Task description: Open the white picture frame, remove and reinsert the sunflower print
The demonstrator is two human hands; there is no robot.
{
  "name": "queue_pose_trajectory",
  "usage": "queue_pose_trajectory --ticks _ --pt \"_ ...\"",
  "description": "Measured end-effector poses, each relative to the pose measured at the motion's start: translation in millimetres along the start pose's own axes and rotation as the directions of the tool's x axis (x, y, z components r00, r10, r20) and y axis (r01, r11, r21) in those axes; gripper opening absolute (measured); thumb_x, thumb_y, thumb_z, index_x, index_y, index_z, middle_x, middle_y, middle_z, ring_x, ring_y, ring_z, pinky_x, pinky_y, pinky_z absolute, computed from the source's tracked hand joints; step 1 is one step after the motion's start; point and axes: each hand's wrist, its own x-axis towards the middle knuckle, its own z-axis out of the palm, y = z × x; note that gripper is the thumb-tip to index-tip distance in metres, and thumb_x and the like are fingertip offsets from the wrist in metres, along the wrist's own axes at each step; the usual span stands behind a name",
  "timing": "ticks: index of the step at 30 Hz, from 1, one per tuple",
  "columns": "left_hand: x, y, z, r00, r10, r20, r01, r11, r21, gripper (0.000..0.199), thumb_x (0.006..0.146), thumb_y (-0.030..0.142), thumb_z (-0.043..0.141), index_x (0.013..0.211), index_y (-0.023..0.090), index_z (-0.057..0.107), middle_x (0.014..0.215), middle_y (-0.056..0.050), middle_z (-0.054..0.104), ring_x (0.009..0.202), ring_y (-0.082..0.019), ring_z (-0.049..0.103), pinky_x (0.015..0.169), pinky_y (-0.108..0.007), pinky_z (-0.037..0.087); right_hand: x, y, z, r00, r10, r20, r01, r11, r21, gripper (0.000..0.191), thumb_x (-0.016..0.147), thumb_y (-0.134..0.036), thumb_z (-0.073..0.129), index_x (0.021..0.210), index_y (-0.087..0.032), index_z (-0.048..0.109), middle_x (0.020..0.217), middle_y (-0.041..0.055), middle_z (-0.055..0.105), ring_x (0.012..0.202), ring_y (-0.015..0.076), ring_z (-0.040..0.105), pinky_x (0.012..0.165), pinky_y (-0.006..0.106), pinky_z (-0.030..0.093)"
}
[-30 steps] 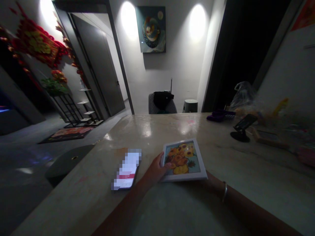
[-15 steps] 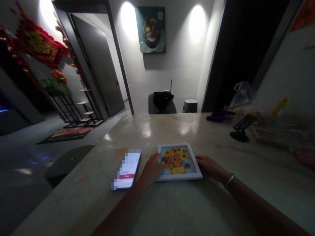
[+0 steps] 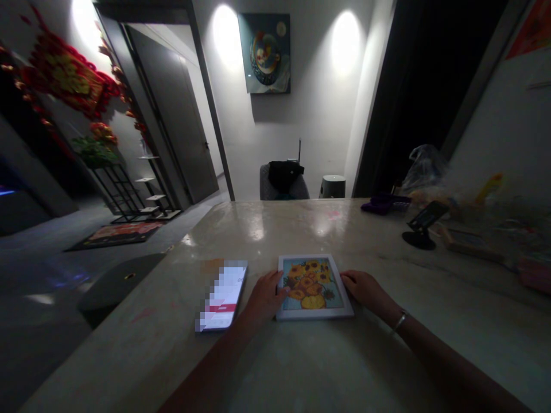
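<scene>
A white-framed sunflower picture (image 3: 313, 284) lies face up on the marble-patterned table (image 3: 301, 361). My left hand (image 3: 266, 295) grips its left edge, the thumb resting on the front of the frame. At the right edge, my right hand (image 3: 365, 289) holds the frame with its fingers bent against the side; a bracelet is on that wrist. A phone (image 3: 224, 295) with a lit screen, partly pixelated, lies left of my left hand, apart from it.
A black phone stand (image 3: 424, 226), a purple item (image 3: 384, 204), a wooden frame (image 3: 469, 241) and a clear plastic bag (image 3: 424, 166) occupy the table's right side. Beyond the far edge is a chair (image 3: 267, 186); a dark stool (image 3: 116, 287) stands at the left.
The framed picture has shifted slightly toward me and now lies flatter. Both hands have stayed at its sides, with small movements of the fingers.
</scene>
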Motion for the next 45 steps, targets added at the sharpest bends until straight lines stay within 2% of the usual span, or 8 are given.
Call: queue_pose_trajectory --ticks 3,8,12,16,20,23,29,45 --pt "2 0 0.8 1.000 0.004 -0.015 -0.004 1.000 -0.024 0.037 0.069 0.029 0.053 0.104 0.019 0.059 0.115 -0.010 0.056 0.108 -0.024 0.048 0.094 -0.037 0.030 0 1 0 0.995 -0.096 -0.040 0.092 0.991 -0.095 0.029 0.078 -0.028 0.039 0.069 -0.018 0.064 0.078 0.0096 0.067 0.071 0.0198 0.059 0.067 0.030 0.041" --pt "6 10 -5.0 0.996 0.011 -0.093 -0.023 0.991 -0.132 0.033 0.076 0.044 0.043 0.084 0.017 0.062 0.095 -0.009 0.061 0.094 -0.021 0.053 0.087 -0.036 0.036 -2 -6 -1 0.980 -0.114 -0.161 0.100 0.991 -0.092 0.032 0.080 -0.039 0.039 0.064 -0.018 0.056 0.068 0.0056 0.059 0.064 0.0169 0.052 0.060 0.028 0.038" --pt "6 22 -10.6 0.998 0.004 -0.070 -0.032 0.910 -0.414 0.049 0.073 0.061 0.036 0.072 0.017 0.057 0.074 -0.004 0.058 0.072 -0.016 0.052 0.070 -0.030 0.041 -4 -14 -4 0.985 -0.158 -0.070 0.171 0.956 0.238 0.043 0.079 -0.053 0.034 0.061 -0.018 0.051 0.063 0.0023 0.052 0.058 0.0142 0.047 0.055 0.026 0.037" --pt "3 31 -12.4 0.997 0.078 -0.001 -0.064 0.809 -0.584 0.061 0.070 0.071 0.027 0.057 0.017 0.052 0.061 -0.002 0.049 0.060 -0.013 0.043 0.061 -0.028 0.038 -8 -21 -9 0.976 -0.197 0.095 0.109 0.814 0.570 0.055 0.075 -0.066 0.027 0.060 -0.018 0.049 0.055 -0.0009 0.044 0.051 0.0119 0.040 0.052 0.026 0.034" --pt "3 35 -13.6 0.994 0.109 0.007 -0.071 0.696 -0.714 0.061 0.070 0.072 0.026 0.050 0.018 0.047 0.056 -0.001 0.043 0.058 -0.013 0.042 0.058 -0.028 0.037 -9 -24 -12 0.955 -0.263 0.141 0.071 0.659 0.748 0.059 0.074 -0.069 0.022 0.056 -0.019 0.048 0.057 -0.0013 0.041 0.052 0.0119 0.037 0.052 0.026 0.033" --pt "5 32 -10.5 0.996 0.078 0.031 -0.025 0.626 -0.779 0.059 0.072 0.069 0.027 0.048 0.018 0.047 0.054 0.000 0.042 0.055 -0.012 0.040 0.053 -0.026 0.035 -5 -23 -9 0.948 -0.268 0.172 0.022 0.594 0.804 0.059 0.074 -0.068 0.021 0.054 -0.019 0.047 0.056 -0.0015 0.040 0.050 0.0115 0.037 0.050 0.025 0.033" --pt "8 22 2.5 0.987 -0.034 0.158 0.146 0.611 -0.778 0.061 0.074 0.067 0.026 0.047 0.017 0.046 0.050 0.002 0.041 0.045 -0.008 0.036 0.046 -0.024 0.029 1 -15 4 0.944 -0.188 0.272 -0.106 0.606 0.788 0.058 0.075 -0.068 0.024 0.054 -0.018 0.046 0.052 -0.0028 0.038 0.046 0.0098 0.034 0.045 0.023 0.029" --pt "2 27 2.3 0.984 -0.073 0.162 0.172 0.631 -0.756 0.062 0.071 0.069 0.025 0.045 0.017 0.047 0.049 0.002 0.042 0.045 -0.009 0.036 0.048 -0.024 0.028 -4 -8 6 0.942 -0.188 0.276 -0.121 0.579 0.806 0.058 0.077 -0.065 0.026 0.058 -0.016 0.050 0.053 -0.0030 0.040 0.047 0.0084 0.035 0.047 0.023 0.026"
